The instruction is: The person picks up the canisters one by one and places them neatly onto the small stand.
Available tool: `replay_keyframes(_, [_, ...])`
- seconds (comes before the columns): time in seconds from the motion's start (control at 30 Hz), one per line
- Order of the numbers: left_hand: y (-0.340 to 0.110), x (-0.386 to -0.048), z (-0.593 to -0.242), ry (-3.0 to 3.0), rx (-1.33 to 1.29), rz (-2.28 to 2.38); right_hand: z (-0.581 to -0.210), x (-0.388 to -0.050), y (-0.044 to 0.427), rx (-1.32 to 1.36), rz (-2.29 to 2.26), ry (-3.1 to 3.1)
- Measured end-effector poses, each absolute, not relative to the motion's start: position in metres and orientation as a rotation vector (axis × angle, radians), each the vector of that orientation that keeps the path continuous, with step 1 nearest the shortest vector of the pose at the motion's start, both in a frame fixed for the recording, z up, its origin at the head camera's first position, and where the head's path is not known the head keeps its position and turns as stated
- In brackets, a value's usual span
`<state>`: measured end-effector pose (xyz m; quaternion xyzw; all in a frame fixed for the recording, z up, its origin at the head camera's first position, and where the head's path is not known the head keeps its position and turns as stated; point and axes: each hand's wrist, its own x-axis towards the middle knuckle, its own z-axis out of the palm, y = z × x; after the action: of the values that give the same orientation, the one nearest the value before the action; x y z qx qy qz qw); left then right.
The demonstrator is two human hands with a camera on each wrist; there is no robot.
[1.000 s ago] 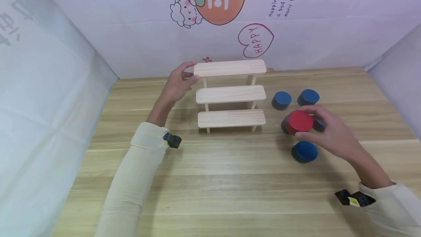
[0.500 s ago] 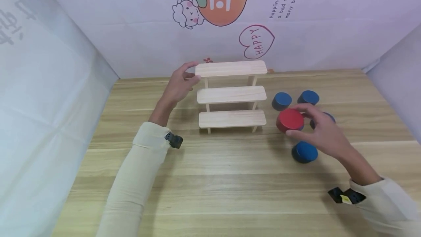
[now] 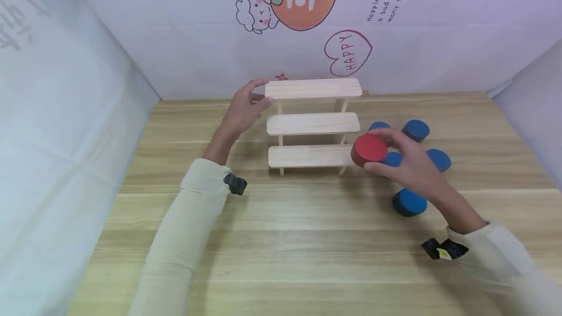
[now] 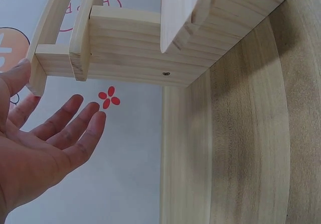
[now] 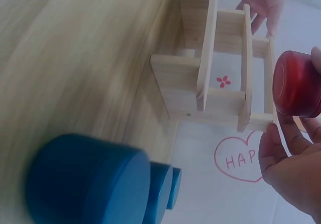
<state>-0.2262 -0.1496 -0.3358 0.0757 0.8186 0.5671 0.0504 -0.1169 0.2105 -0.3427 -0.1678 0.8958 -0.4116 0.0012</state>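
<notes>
A three-tier wooden shelf stand (image 3: 313, 124) stands against the back wall on the wooden table. At the left end of its top tier my left hand (image 3: 244, 110) pinches the board between thumb and index finger; in the left wrist view the other fingers (image 4: 75, 126) are spread apart from it. My right hand (image 3: 410, 162) grips a red round tin (image 3: 371, 148) by its sides, just off the right end of the lowest tier. The red tin (image 5: 297, 83) is lifted clear of the table, as the right wrist view shows.
Several blue round tins stand on the table right of the stand, among them a front one (image 3: 410, 202), a back one (image 3: 415, 130) and a right one (image 3: 439, 160). The right forearm partly covers the group. White printed cloth (image 3: 197, 38) closes off the back and sides.
My right hand has carried the red tin leftward, from above the blue tins to the right end of the stand. The left hand keeps its hold on the top tier.
</notes>
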Motion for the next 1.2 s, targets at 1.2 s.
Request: replay_keyframes(1.2, [-0.15,-0.226,-0.337,2.488,0.172,1.721,-0.325,-0.155,0.14,-0.644,-1.299,2.775])
